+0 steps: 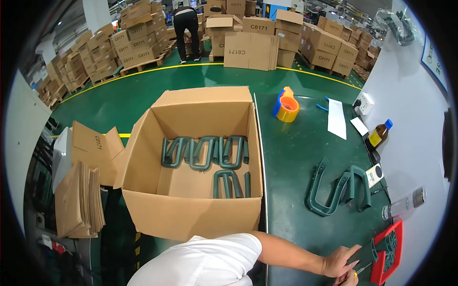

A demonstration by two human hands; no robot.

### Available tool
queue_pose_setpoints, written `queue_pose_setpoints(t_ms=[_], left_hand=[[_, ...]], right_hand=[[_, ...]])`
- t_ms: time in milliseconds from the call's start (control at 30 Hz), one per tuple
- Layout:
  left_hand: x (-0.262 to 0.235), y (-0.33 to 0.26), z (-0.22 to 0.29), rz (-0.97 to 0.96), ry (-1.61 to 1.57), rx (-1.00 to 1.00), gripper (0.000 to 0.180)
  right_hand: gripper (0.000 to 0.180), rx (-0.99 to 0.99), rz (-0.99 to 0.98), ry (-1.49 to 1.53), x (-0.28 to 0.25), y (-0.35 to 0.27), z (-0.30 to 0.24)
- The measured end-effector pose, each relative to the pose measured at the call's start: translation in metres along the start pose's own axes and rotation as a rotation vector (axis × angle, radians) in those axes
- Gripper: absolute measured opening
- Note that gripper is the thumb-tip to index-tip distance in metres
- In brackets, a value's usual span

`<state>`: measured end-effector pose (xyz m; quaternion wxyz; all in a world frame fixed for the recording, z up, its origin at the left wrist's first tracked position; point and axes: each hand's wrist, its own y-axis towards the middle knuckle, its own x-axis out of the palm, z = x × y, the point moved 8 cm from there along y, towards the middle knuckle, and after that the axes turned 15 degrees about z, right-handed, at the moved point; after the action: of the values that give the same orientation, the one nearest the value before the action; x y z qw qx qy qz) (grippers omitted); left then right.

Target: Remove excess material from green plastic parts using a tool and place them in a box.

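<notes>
At the lower right corner of the green desk [291, 157], right of the open cardboard box [191, 209]: the left hand [339, 261] reaches across, fingers [354, 250] spread and pointing toward a dark green plastic part [373, 251] that touches the fingertips. Right hand [350, 279] barely in frame at the bottom edge; it seems to pinch a thin metal tool [363, 269], grip unclear. Just beyond, a red plastic tray [384, 271] holding dark latticed pieces.

Further up the desk from the box's right wall: bent U-shaped green plastic frames [338, 188], smooth, loosely piled. Matching green frames [205, 153] lie inside the box, in rows on the corrugated bottom. A clear bottle [403, 206] on its side and a brown bottle with blue cap [379, 134] stand toward the white wall. Orange-and-blue tape dispenser [287, 106] behind the box's far right corner.

Left of the box: flattened cardboard sheets [81, 200]. Green painted floor [124, 93], yellow line, stacked cartons [138, 33] on pallets, a person [187, 28] standing far off.
</notes>
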<state>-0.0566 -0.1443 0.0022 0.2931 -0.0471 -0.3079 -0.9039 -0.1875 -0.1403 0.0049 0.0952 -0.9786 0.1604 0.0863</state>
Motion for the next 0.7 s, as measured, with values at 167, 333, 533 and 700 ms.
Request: queue_pose_setpoints(t_ms=[167,333,533,700], left_hand=[[-0.003,0.001,-0.031,0.245,0.062,-0.188,0.043],[-0.031,0.048,-0.04,0.249,0.272,-0.248,0.025],[0.015,0.026,-0.045,-0.082,-0.526,-0.847,0.015],[0.033,0.002,-0.027,-0.317,-0.664,-1.034,0.018]], right_hand=[[0.017,-0.094,0.047,-0.012,-0.017,0.034,0.042],[0.02,-0.499,0.329,-0.065,0.005,-0.04,-0.03],[0.015,-1.025,0.813,0.138,-0.087,-0.076,-0.135],[0.028,-0.436,0.58,-0.093,-0.127,0.017,-0.067]])
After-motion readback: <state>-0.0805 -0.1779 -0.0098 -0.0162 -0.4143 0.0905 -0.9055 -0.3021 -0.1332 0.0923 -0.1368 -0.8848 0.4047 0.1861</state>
